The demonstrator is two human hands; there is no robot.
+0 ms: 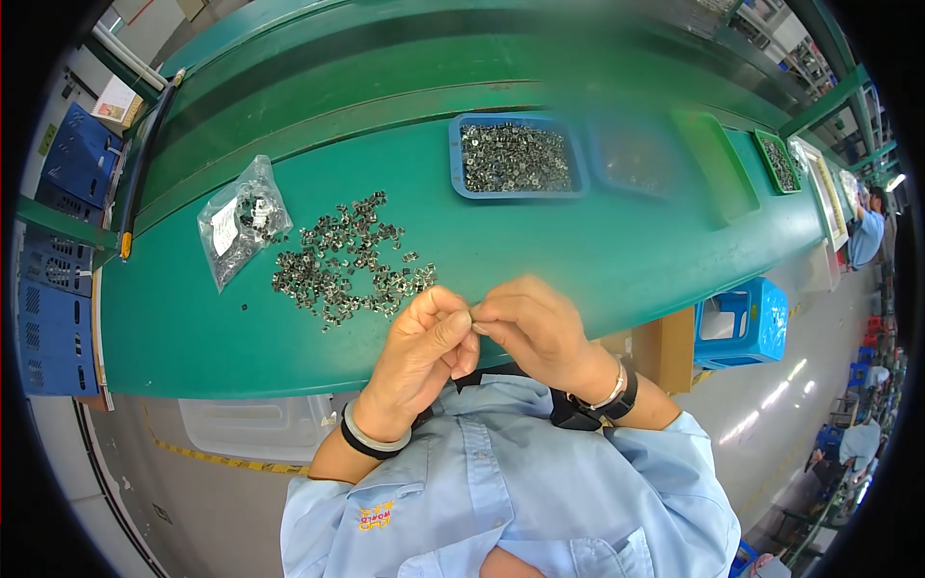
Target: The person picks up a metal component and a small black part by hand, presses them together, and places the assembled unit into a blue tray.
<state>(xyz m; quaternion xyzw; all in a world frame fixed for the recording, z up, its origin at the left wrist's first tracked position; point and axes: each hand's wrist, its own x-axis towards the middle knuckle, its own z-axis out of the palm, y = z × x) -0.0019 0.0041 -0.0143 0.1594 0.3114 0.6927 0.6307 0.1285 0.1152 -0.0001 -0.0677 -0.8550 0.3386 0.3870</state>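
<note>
My left hand [424, 339] and my right hand [536, 328] meet fingertip to fingertip above the near edge of the green table. Both are closed in a pinch, and whatever lies between the fingertips is too small to make out. Just beyond my left hand, a loose pile of small shiny metal parts [337, 258] is spread on the tabletop. A clear plastic bag [241, 223] with more such parts and a white label lies to the left of the pile.
At the table's back stands a blue tray [457, 164] full of small metal parts. Right of it are a blurred blue tray [599, 159], a green tray [740, 173] and a small green bin [761, 144]. A blue plastic stool [766, 323] and a cardboard box [676, 347] stand below the table's right side.
</note>
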